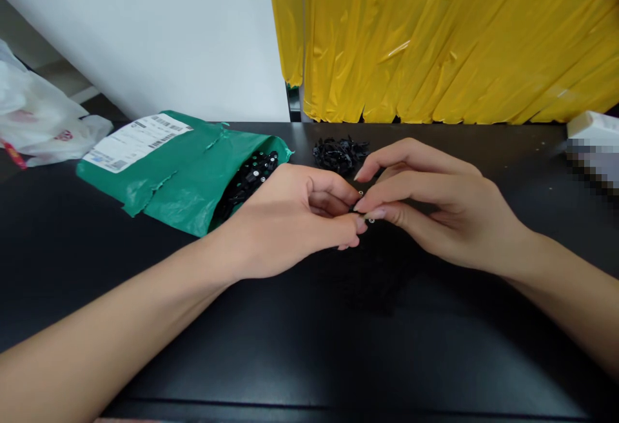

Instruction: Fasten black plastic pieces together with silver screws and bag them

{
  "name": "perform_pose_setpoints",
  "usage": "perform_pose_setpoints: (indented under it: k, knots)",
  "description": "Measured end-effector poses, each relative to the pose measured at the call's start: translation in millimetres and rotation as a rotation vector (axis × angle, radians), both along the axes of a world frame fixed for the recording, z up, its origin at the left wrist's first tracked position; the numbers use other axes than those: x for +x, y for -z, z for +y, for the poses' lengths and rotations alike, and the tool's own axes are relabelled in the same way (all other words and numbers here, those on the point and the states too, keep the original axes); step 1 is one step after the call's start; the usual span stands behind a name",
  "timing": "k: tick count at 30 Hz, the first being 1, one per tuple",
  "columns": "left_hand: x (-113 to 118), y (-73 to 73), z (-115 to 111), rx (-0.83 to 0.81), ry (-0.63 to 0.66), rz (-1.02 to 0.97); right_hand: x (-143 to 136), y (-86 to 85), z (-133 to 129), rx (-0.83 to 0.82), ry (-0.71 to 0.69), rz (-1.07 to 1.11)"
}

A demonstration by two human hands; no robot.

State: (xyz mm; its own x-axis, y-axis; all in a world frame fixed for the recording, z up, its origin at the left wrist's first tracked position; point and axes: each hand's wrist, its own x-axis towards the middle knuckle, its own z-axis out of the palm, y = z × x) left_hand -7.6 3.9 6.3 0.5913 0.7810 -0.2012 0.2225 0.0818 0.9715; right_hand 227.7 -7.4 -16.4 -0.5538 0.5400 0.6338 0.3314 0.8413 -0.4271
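Observation:
Above the dark table, my left hand (290, 223) and my right hand (449, 207) meet with their fingertips closed on a small black piece with silver round dots (371, 220). Fingers cover most of it, so its exact kind does not show. The thumb and index finger of my left hand pinch one side; those of my right hand pinch the other. Just beyond my fingers lies a heap of small shiny black pieces (341, 153). A torn green plastic mailing bag (188, 178) lies behind my left wrist, its mouth showing black pieces with silver dots (251, 175).
A white plastic bag (43, 113) sits at the far left of the black table (290, 358). Yellow plastic sheeting (435, 42) and a white panel (169, 29) stand along the back. At the right edge is a white object (592, 127), partly blurred out.

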Motion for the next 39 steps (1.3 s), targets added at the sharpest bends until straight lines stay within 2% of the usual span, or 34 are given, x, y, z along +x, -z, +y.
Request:
perform_pose_setpoints:
  k: [9,21,28,33,39]
  knots:
    - [0,-6.8,-2,-0.08,0.011,0.007,2,-5.3,-2,-0.09,-0.095,0.005]
    - [-3,-8.4,0,-0.179,0.042,-0.069,1,-5.4,-4,-0.135,-0.11,0.064]
    - [-1,-7.1,1,-0.278,0.045,-0.081,2,-6.1,-4,-0.237,-0.081,0.059]
    - [-1,-11.8,0,-0.254,0.046,-0.062,1,-6.4,-6,-0.207,-0.118,0.054]
    - [0,-11.7,-2,-0.293,0.042,-0.082,1,-6.9,-8,-0.241,-0.096,0.058]
